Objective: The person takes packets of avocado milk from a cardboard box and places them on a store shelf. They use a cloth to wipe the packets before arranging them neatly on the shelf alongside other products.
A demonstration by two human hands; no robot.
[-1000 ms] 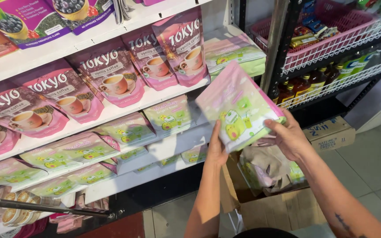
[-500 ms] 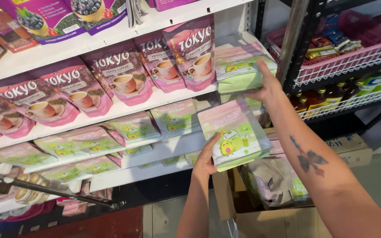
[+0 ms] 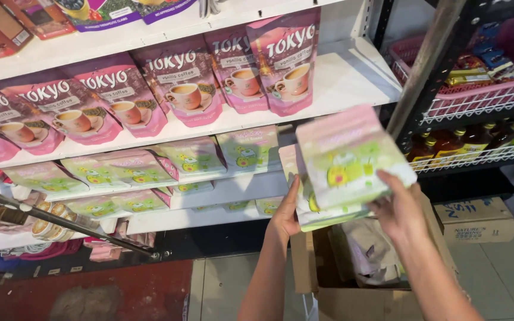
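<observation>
A stack of pink-and-green pouches (image 3: 352,163) is held in front of the shelves, above an open cardboard box. My left hand (image 3: 287,214) supports the lower pouches from the left side. My right hand (image 3: 401,209) grips the top pouch at its lower right edge. More pouches of the same kind (image 3: 191,157) lie in a row on the middle white shelf (image 3: 233,190). The right end of the shelf above (image 3: 346,80) is bare beside the pink coffee pouches (image 3: 284,62).
An open cardboard box (image 3: 358,285) with more pouches stands on the floor under my hands. A black wire rack (image 3: 477,101) with bottles and a pink basket is at the right. A metal bar (image 3: 60,223) crosses the lower left. A closed carton (image 3: 477,220) sits behind.
My right hand has come back from the upper shelf's right end to the stack and now grips its top pouch. The green pouches seen there half a second ago are gone from that shelf.
</observation>
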